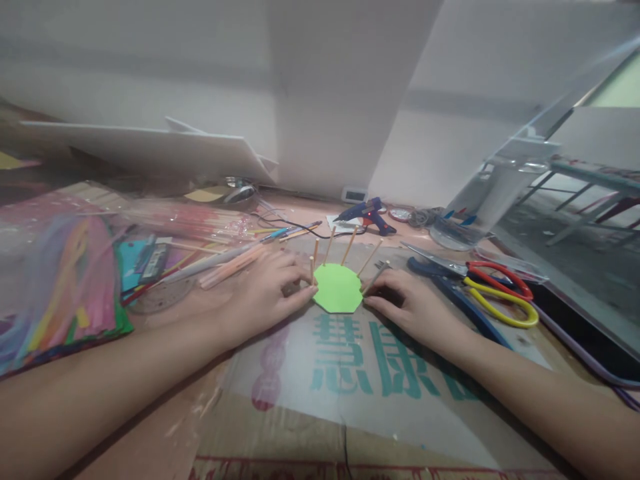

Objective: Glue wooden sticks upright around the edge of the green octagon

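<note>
A bright green octagonal piece (337, 288) lies in front of me, with several thin wooden sticks (349, 245) rising from its far and side edges. My left hand (273, 283) pinches its left edge, thumb and fingertips close to a stick there. At the opposite side, my right hand (407, 300) closes its thumb and fingers on the right edge, beside another stick that leans outward. Whether the fingertips grip the sticks or only the green piece is hard to make out. Beneath lies a translucent plastic sheet (295, 373) with large green printed characters.
A blue glue gun (370, 215) rests behind. To the right are scissors (500, 293) with red and yellow handles, dark-handled pliers (460, 297), a phone (585, 327) and a clear plastic cup (465, 207). Colourful pipe cleaners (65, 287) and bagged sticks (185, 217) lie left.
</note>
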A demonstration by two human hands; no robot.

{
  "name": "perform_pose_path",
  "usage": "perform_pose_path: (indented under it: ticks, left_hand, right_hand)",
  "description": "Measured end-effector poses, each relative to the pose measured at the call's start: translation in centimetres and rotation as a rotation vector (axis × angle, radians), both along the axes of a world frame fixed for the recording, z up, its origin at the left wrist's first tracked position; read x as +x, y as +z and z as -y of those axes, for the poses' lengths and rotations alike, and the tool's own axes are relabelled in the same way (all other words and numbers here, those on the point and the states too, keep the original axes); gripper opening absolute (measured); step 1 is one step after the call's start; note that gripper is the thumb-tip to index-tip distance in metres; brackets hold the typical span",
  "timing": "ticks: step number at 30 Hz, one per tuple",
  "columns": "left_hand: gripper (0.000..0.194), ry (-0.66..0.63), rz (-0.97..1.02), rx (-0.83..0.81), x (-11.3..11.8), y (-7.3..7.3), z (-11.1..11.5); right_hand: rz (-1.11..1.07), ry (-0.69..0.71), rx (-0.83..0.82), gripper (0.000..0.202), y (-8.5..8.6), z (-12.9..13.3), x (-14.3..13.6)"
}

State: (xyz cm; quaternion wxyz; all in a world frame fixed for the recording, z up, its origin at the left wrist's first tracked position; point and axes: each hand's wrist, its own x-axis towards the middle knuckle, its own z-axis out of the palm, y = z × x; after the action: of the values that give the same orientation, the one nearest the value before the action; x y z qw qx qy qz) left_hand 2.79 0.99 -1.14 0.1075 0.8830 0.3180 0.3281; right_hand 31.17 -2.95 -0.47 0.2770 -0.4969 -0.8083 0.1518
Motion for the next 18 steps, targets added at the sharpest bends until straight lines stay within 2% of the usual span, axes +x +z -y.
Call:
perform_pose_path:
  ticks: [8,12,15,18]
  left_hand:
    - [0.016,0.051,0.034,-0.119,-0.19,-0.16,-0.68]
    - [0.016,0.042,0.043,-0.104,-0.10,-0.12,-0.57]
    - [0.005,0.072,0.045,-0.063,-0.08,-0.12,-0.49]
    - [0.017,0.142,0.049,-0.068,-0.14,-0.20,-0.51]
  right_hand:
    - [-0.054,-0.082,-0.025,0.010,-0.10,0.20,0.02]
    - [-0.056,-0.089,-0.021,0.013,-0.06,0.21,0.03]
    - [-0.056,-0.100,-0.022,0.014,0.17,0.28,-0.03]
    - [-0.051,-0.117,-0.021,0.015,0.38,0.37,-0.06]
